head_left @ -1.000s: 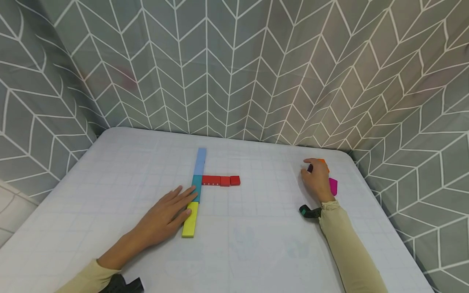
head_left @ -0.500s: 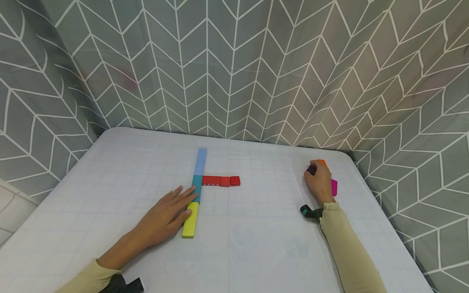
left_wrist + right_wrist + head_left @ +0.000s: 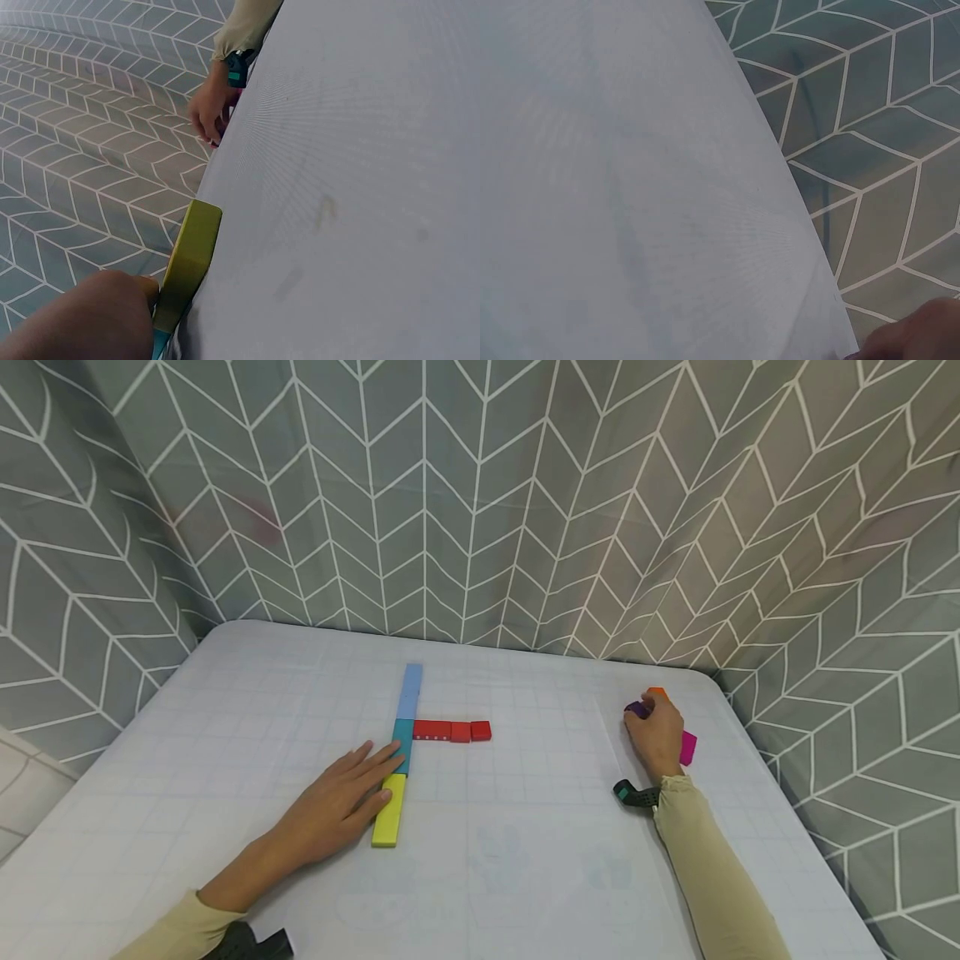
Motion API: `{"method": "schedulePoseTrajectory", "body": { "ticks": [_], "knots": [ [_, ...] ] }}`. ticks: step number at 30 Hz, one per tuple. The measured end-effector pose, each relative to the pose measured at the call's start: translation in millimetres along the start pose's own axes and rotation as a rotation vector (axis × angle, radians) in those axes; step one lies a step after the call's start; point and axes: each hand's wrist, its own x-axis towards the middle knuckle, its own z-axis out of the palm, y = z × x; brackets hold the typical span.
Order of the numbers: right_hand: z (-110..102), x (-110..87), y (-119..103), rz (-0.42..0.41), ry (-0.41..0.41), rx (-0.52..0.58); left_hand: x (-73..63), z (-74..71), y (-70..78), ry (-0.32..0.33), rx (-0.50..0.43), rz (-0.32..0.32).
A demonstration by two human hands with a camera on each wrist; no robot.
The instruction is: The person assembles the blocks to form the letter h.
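Note:
My left hand [image 3: 337, 810] rests beside an upright column of flat blocks in the head view, fingers spread. Its fingertips touch the teal block [image 3: 403, 731], and the thumb lies on the yellow block [image 3: 388, 818]. At the column's top is a light blue block [image 3: 410, 689]. Red blocks [image 3: 432, 730] run rightward from the teal one. Far right, my right hand [image 3: 655, 735] pinches a dark purple block [image 3: 638, 709] with curled fingers that partly hide it. Close to that hand are an orange block [image 3: 657, 692] and a magenta block [image 3: 688, 747], both partly covered.
The white table [image 3: 540, 860] ends at a grey patterned curtain [image 3: 480, 502] at the back and right. Black wrist straps with devices sit on both wrists, the right device [image 3: 633, 794] just above the tabletop.
The right hand has closed its fingers on the dark purple block and shifted slightly toward the near side. The magenta block has moved a little right and nearer. My left hand stays still.

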Motion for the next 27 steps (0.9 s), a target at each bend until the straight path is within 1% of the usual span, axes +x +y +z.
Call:
{"method": "schedulePoseTrajectory", "body": {
  "ticks": [3,5,13,19,27],
  "knots": [
    [0.5,-0.4,0.8,0.042,0.01,-0.011,0.0,0.1,0.0,0.0,0.0,0.0],
    [0.8,-0.5,1.3,0.054,0.013,-0.012,-0.1,0.3,-0.1,-0.001,0.0,-0.002],
    [-1.1,-1.3,1.7,0.055,0.04,-0.006,-0.3,1.6,-0.9,-0.003,-0.002,0.0],
    [-4.3,-2.4,1.0,0.068,0.038,-0.021,0.1,2.6,-2.0,-0.004,0.0,0.007],
    [-2.6,-3.0,0.0,0.062,0.041,-0.019,-0.2,1.8,-2.5,-0.001,0.005,0.009]
  ]
}}
